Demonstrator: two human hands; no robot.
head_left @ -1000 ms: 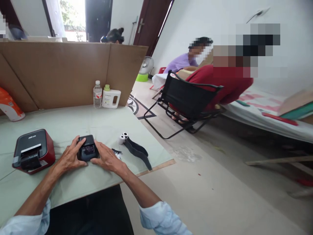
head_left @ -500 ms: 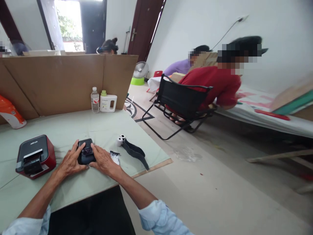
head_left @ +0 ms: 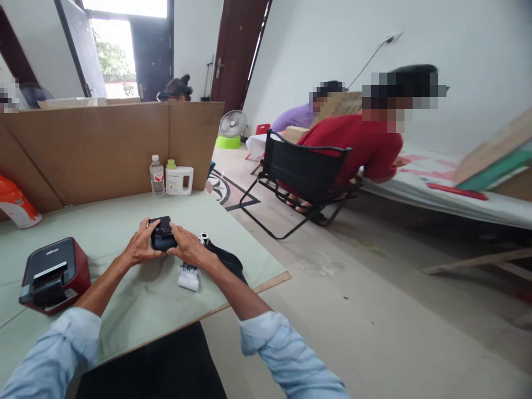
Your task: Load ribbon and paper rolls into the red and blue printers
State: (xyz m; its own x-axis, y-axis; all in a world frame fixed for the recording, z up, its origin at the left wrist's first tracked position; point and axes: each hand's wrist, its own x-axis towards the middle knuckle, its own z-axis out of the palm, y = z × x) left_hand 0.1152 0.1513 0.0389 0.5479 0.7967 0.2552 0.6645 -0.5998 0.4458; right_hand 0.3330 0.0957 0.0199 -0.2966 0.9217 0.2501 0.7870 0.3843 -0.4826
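Note:
Both my hands hold a small black device point(head_left: 162, 237) lifted a little above the pale green table point(head_left: 116, 221). My left hand point(head_left: 139, 249) grips its left side with fingers curled round it. My right hand point(head_left: 189, 248) clasps its right side. A white paper roll point(head_left: 189, 277) lies on the table just below my right wrist. Beside my right hand lies a black strap-like part point(head_left: 226, 260) with a small white roll point(head_left: 203, 238) at its end.
A red and black label printer point(head_left: 52, 274) stands at the left. A water bottle point(head_left: 157, 176) and a white jug point(head_left: 178, 180) stand by the cardboard partition point(head_left: 103, 147). A person in red sits in a black folding chair point(head_left: 305, 177) to the right; others sit farther back.
My hands have raised the black device and carried it farther from me. A white paper roll now lies on the table below my right wrist. The view shifted.

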